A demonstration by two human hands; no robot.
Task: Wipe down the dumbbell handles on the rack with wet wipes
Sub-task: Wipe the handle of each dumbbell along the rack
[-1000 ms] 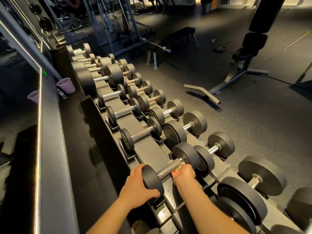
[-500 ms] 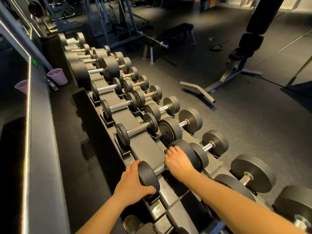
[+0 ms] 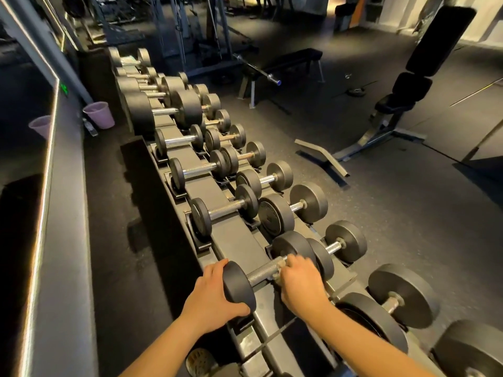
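Observation:
A long black rack carries two rows of dumbbells running away from me. On the nearest dumbbell of the left row, my left hand grips the black end weight. Its knurled metal handle shows between my hands. My right hand is curled round the handle's right part, pressing a pale wet wipe against it; only a bit of the wipe shows at my fingers.
Larger dumbbells lie to the right on the lower row. A purple bucket stands by the mirror wall on the left. An adjustable bench and a flat bench stand on the dark floor beyond.
My right hand slid along the handle: from its middle to the far end weight, then back a little now, exposing the knurled bar. My left hand stayed on the end weight.

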